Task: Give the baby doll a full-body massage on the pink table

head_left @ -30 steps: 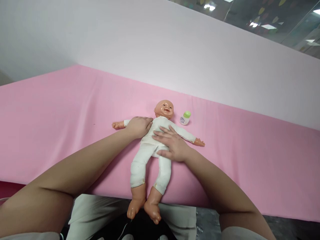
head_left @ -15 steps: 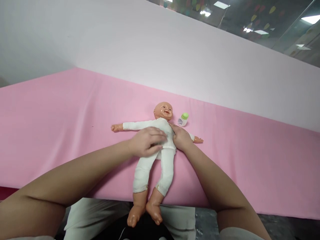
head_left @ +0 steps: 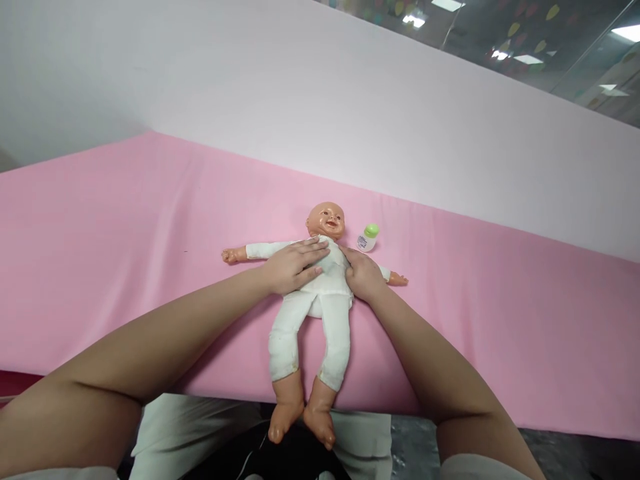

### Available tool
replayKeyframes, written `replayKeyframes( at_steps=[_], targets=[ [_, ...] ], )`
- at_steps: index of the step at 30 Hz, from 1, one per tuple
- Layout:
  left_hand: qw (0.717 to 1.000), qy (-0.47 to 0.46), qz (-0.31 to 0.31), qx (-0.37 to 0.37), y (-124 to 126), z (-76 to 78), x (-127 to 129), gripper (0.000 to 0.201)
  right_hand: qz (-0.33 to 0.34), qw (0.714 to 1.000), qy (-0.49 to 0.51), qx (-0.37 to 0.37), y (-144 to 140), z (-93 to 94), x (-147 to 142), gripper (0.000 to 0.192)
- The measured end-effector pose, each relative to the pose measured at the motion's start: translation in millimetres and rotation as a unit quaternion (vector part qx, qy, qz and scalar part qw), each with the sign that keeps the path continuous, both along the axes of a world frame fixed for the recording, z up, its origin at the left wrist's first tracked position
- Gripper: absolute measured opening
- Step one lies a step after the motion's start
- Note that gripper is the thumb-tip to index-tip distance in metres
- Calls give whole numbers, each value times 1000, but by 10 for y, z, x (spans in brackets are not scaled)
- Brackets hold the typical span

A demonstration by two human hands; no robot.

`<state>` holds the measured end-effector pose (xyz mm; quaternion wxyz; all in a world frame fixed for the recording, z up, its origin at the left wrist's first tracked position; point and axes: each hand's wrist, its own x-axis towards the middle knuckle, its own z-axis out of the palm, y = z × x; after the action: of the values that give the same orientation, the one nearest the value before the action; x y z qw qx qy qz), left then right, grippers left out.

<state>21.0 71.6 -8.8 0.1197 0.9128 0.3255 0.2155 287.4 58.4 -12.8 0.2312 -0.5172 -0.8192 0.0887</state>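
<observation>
A baby doll (head_left: 334,283) with a soft white cloth body and hard plastic head, hands and feet lies face up, arms spread, its feet over the table's front edge. My left hand (head_left: 293,267) rests flat across its chest, fingers stretched out and slightly apart. On the other side of the chest, my right hand (head_left: 367,275) holds the doll by its side near the shoulder, covering much of that arm; some of its fingers are hidden. Just beyond the right hand stands a small clear bottle (head_left: 367,241) with a green cap and printed label.
Pink cloth (head_left: 125,253) covers the table and shows some creases. A white wall (head_left: 300,87) rises along the back, with a glass pane (head_left: 500,47) above it at the upper right reflecting lights. My lap is below the front edge.
My left hand has moved up from the doll's belly to its chest and settled flat. The doll's legs have shifted slightly to the right. My right hand has stayed in place.
</observation>
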Motion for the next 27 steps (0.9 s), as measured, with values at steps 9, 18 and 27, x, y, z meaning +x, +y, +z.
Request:
replayKeyframes(
  at_steps=[9, 18, 27],
  targets=[
    [983, 39, 180, -11, 189, -18, -115, 59, 138, 985, 68, 76, -308, 123, -182, 48],
    [985, 51, 163, 4, 198, -37, -97, 58, 311, 949, -36, 32, -626, 196, -501, 70],
    [984, 45, 168, 24, 168, -87, -88, 62, 76, 996, -18, 33, -39, 26, -58, 68]
  ],
)
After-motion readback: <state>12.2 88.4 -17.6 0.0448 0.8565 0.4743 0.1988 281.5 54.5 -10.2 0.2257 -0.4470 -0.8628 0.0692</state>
